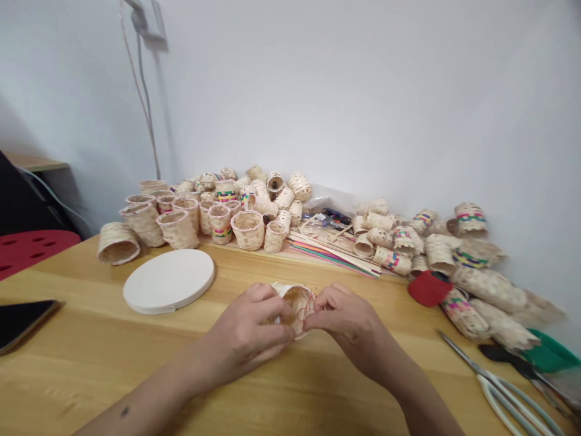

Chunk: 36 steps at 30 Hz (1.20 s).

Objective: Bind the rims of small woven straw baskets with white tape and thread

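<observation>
Wooden tabletop (82, 363): left hand (240, 336) and right hand (347, 321) together, clamped on one small woven basket (295, 306).

The left hand (242, 339) and right hand (349, 321) hide most of the woven basket (295, 303).

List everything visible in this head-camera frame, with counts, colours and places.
woven baskets: dozens, cream, some with coloured bands, heaped along the wall
coloured strips: one bundle, pink, green and cream, among the baskets
round board: one, white, on the table, left of the hands
red pad: one, red, by the right-hand baskets
scissors: one pair, silver with white handles, lower right
black device: one, black, at the table's left edge
chair seat: one, red with holes, left of the table
table: one, light wood, beneath everything
small basket: one, cream, held in both hands
red thread: one length, red, around the small basket
left hand: one, on the small basket
right hand: one, on the small basket, by the thread
</observation>
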### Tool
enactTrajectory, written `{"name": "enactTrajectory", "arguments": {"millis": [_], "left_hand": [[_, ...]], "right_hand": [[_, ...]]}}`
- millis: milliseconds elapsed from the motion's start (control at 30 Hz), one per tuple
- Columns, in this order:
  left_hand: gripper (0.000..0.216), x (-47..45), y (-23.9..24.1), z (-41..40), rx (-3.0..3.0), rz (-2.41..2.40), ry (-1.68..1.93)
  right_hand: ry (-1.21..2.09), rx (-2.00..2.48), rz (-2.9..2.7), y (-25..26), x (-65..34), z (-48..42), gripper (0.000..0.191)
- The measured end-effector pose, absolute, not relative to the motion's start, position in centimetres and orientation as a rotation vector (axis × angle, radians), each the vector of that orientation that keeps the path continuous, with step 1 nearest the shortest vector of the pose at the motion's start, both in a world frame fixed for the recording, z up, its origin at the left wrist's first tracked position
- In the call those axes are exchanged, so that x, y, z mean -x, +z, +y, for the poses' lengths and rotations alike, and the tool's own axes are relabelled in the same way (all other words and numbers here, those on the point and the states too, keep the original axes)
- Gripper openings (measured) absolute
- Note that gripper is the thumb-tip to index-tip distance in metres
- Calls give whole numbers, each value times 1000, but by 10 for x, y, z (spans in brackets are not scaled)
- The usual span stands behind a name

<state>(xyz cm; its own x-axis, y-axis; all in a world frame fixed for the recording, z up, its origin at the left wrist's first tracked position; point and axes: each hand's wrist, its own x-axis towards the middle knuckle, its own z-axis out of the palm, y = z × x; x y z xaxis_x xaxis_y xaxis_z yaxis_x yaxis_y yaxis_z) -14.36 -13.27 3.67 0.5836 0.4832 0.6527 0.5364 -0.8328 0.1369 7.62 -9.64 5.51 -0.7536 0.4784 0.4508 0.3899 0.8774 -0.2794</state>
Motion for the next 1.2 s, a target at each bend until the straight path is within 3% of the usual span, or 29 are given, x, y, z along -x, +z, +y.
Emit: {"name": "enactTrajectory", "arguments": {"millis": [400,767,1200], "left_hand": [[12,143,42,-136,3091,-942,-1198],[11,140,40,-136,3099,-911,-1107],[20,144,32,-127,3086,-1012,-1316]], "right_hand": [[545,622,-2598,65,-78,-100,23],[560,574,-2638,64,-77,-100,25],[567,698,-2508,66,-73,-105,14]]}}
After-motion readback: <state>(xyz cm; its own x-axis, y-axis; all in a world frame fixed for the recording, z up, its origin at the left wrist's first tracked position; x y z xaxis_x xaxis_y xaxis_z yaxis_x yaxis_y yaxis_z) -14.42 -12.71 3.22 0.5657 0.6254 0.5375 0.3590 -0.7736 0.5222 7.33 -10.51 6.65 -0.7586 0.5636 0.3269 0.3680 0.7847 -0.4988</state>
